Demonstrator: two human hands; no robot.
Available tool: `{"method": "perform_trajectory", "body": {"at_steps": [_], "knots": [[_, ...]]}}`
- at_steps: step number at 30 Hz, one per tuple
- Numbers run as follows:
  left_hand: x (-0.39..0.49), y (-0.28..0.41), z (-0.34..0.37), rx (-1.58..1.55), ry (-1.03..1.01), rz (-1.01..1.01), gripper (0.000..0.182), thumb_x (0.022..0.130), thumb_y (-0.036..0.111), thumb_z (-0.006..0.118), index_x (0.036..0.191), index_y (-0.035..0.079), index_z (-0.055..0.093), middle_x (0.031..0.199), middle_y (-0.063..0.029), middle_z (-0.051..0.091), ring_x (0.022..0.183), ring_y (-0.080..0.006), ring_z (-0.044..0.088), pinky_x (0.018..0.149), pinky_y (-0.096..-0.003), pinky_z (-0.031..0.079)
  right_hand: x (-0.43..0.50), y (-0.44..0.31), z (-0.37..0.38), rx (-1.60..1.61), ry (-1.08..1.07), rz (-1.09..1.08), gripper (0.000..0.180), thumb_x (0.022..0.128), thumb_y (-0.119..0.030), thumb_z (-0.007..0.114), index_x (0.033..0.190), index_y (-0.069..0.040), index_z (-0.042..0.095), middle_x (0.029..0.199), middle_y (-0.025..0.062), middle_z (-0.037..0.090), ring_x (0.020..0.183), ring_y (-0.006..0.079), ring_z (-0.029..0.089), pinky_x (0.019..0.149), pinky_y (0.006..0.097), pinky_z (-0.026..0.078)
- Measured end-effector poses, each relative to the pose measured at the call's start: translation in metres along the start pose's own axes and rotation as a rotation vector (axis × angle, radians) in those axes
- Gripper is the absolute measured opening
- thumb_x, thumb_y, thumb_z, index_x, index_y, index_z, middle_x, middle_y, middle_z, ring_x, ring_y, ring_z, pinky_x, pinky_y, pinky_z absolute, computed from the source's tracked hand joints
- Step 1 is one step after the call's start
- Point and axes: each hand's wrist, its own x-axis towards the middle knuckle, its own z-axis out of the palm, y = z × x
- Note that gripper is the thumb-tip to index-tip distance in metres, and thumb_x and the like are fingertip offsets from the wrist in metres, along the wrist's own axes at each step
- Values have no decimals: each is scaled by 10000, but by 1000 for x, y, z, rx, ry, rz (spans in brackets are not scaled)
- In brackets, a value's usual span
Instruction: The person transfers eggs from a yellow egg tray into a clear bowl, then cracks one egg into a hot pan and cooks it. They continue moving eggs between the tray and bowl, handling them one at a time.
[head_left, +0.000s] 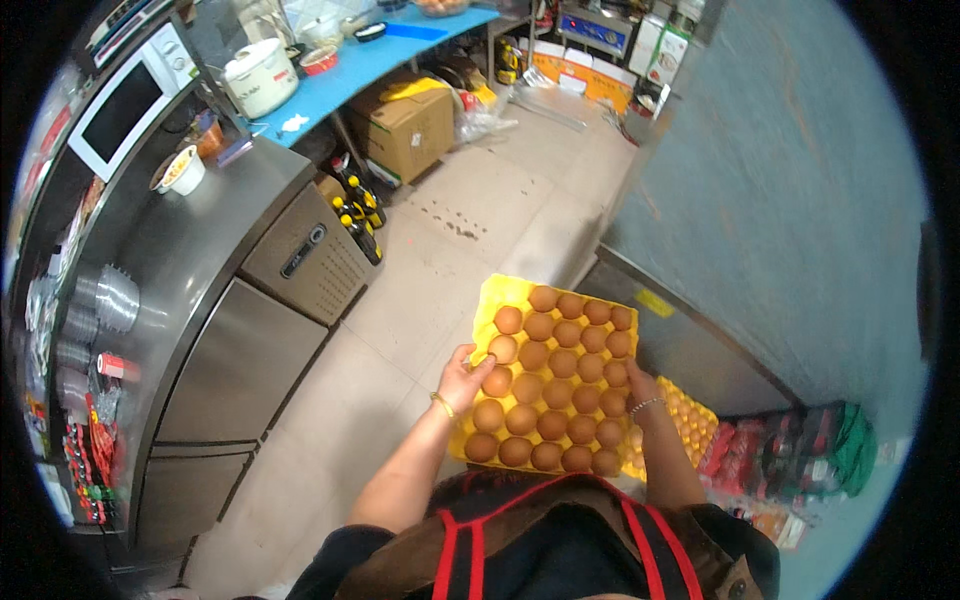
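Observation:
A yellow egg tray (491, 294) full of brown eggs, with one cup at its far left corner holding none, is held level in front of my body. My left hand (463, 379) grips its left edge, thumb on top beside an egg. On the opposite edge, my right hand (643, 386) has hold of the tray, its fingers partly hidden beneath. Lower and to the right, partly behind my right forearm, lies another yellow tray of eggs (686, 420).
A steel counter (225, 217) with a white bowl (184, 171) runs along the left. Dark bottles (360, 217) and a cardboard box (405, 131) stand on the floor by the blue-topped table (337, 75). Red-packed goods (742, 454) sit at right.

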Motion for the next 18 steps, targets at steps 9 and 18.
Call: {"method": "perform_trajectory", "body": {"at_steps": [9,18], "knots": [[118,134,-98,-24,247,100,366,834,175,611,1127,16,460,1009,-78,579,899,-149,568,768,-282,484,81,-160,206,55,-436,-63,472,868,-359,502,1150,19,491,1097,134,566,939,241,581,795,381,486],[299,280,-208,-163,440,123,364,809,208,654,1069,10,492,982,-74,573,873,-129,544,760,-269,453,171,-374,450,-335,-344,-134,503,842,-448,505,1001,28,539,832,103,595,632,192,565,543,323,458]]}}
